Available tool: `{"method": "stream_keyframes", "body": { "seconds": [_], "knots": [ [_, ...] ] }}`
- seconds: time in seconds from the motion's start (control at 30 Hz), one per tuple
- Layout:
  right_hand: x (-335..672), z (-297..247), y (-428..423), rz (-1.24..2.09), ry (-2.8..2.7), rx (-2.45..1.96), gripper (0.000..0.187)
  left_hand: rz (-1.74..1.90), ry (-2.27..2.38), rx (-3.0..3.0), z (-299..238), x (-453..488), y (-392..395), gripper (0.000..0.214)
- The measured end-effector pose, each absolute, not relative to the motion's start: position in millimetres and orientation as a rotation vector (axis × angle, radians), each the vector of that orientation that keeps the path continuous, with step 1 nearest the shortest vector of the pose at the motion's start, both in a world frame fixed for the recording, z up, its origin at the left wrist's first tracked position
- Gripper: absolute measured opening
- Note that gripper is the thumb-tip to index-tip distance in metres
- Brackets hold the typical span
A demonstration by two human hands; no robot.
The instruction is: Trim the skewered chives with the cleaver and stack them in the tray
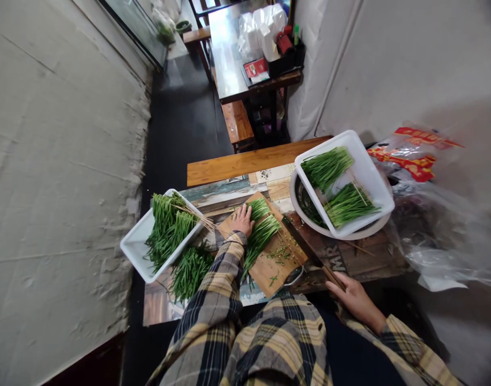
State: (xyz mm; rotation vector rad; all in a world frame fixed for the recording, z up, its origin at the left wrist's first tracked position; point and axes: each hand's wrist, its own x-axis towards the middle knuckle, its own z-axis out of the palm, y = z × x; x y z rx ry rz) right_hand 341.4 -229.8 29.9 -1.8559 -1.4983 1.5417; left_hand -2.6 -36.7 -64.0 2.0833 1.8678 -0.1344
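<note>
My left hand (243,220) lies flat with fingers spread on a bunch of green chives (261,231) on a wooden cutting board (269,268). My right hand (352,297) is closed around the wooden handle of a knife (305,246), whose dark blade rests along the board's right edge. Small cut chive bits lie on the board near the blade. Both sleeves are plaid.
A white tray (139,252) of skewered chives sits at the left, with loose chives (189,271) beside it. Another white tray (370,177) of chive skewers rests on a round basin (305,214) at the right. Plastic bags (438,236) lie far right. A wooden bench (249,161) stands beyond the table.
</note>
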Motion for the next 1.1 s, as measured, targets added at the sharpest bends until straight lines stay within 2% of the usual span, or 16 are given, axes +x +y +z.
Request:
{"method": "stream_keyframes", "body": {
  "seconds": [0.27,0.57,0.73,0.83,0.97,1.1],
  "knots": [
    [334.5,30.2,-222.4,1.508,-1.516,-1.849,0.039,-0.101,2.072,1.938,-73.6,9.6,-64.2,0.063],
    [336.8,29.7,-217.5,1.483,-1.584,-1.857,0.041,-0.017,2.065,1.926,-51.6,-0.7,-61.6,0.064],
    [335.8,27.5,-219.9,1.561,-1.537,-1.854,0.042,0.238,2.193,1.834,-34.6,-24.4,-104.5,0.056],
    [331.5,29.7,-218.7,1.586,-1.522,-1.84,0.041,0.269,2.221,1.735,-36.8,-30.8,-146.1,0.055],
    [323.9,39.4,-212.2,1.549,-1.538,-1.84,0.038,0.173,2.181,1.743,-46.4,-26.0,-194.2,0.062],
    [317.7,55.0,-205.4,1.474,-1.551,-1.896,0.036,0.122,2.079,1.843,-52.1,-16.9,-203.3,0.076]
  ]
}}
